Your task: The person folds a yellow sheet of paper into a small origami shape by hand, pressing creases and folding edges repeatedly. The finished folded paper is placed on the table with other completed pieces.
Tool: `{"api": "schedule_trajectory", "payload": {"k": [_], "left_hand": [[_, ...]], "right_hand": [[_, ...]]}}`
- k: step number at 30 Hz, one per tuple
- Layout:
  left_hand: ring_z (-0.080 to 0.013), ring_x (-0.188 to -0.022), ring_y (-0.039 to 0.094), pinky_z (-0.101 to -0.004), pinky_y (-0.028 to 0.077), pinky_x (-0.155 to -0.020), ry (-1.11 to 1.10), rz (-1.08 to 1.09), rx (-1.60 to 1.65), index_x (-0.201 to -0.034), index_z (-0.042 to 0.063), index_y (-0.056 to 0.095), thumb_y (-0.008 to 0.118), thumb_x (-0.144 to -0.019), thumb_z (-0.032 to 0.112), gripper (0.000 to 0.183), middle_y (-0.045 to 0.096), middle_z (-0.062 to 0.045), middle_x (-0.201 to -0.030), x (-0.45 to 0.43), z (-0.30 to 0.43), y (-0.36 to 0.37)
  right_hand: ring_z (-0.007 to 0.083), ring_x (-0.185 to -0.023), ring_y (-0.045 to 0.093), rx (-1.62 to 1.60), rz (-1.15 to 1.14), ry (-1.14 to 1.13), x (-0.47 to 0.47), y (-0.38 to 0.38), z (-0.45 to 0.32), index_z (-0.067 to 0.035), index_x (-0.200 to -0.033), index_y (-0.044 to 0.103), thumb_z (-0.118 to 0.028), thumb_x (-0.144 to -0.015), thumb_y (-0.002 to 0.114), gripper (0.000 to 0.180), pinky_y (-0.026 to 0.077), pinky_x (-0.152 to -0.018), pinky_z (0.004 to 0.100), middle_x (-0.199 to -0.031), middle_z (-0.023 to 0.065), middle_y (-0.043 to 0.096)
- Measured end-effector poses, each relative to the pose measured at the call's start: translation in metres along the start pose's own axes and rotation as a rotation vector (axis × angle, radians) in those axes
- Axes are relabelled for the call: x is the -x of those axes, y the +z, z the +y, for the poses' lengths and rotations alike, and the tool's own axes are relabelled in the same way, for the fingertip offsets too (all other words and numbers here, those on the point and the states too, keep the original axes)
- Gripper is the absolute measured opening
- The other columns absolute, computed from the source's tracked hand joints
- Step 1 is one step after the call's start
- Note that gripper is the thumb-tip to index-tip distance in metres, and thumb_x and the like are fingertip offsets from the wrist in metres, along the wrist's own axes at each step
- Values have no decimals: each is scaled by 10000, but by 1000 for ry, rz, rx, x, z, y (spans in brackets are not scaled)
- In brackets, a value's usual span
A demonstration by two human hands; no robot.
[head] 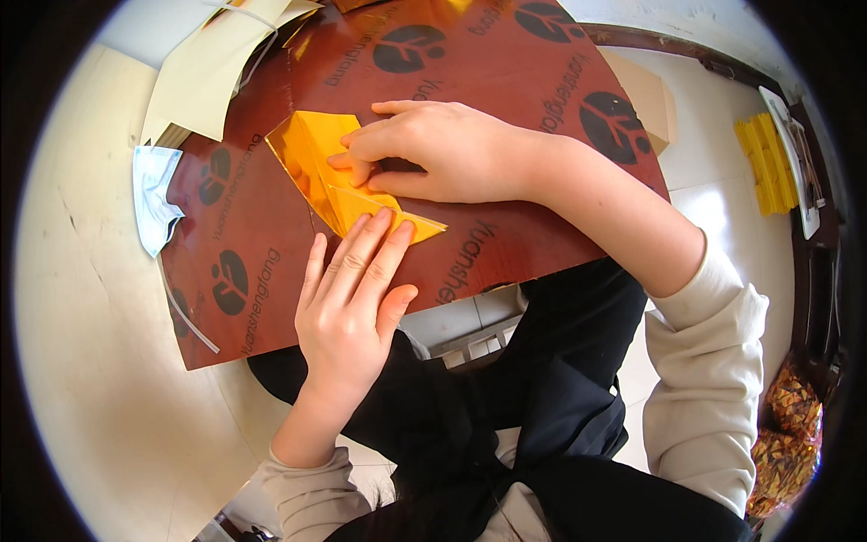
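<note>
A piece of folded gold foil paper lies on the reddish-brown printed board in front of me. Its shiny side faces the left, and a folded flap runs to a point at the lower right. My left hand rests with its fingertips on the paper's near edge, fingers spread a little and thumb apart. From the right, my right hand reaches over, its bent fingers touching the middle of the paper. Part of the paper is hidden under those fingers.
A pale blue face mask hangs at the board's left edge, below a stack of cream paper. A cardboard box stands beyond the right edge. Folded yellow paper and shiny patterned bags are at far right.
</note>
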State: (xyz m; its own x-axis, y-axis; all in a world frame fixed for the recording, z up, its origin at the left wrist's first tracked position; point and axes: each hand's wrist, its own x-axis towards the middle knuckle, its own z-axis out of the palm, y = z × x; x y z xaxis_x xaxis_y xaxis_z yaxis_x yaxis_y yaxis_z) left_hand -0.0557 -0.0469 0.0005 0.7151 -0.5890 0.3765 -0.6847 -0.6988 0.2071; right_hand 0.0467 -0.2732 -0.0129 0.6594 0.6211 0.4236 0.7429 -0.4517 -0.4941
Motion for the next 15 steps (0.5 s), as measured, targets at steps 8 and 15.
{"api": "schedule_trajectory", "payload": {"k": [8,15], "left_hand": [[-280,-1293,668,-508,463,-1141,-35,14,-40,-1420,120,689,604,-1045,435,497,677,-89,-1433,1,5,2],[-298,-1335,642,-523,459,-1150,27,-29,-51,-1438,132,681,625,-1026,437,516,644,-101,-1484,2,-2,-2]], "right_hand": [[306,-944,725,28,4,-16,1,-1,0,-136,-1185,707,-199,-989,675,208,399,-1241,457,-1015,69,776],[284,-927,729,-42,39,-19,0,1,-1,-123,-1204,705,-194,-993,674,225,375,-1256,472,-1009,60,776]]}}
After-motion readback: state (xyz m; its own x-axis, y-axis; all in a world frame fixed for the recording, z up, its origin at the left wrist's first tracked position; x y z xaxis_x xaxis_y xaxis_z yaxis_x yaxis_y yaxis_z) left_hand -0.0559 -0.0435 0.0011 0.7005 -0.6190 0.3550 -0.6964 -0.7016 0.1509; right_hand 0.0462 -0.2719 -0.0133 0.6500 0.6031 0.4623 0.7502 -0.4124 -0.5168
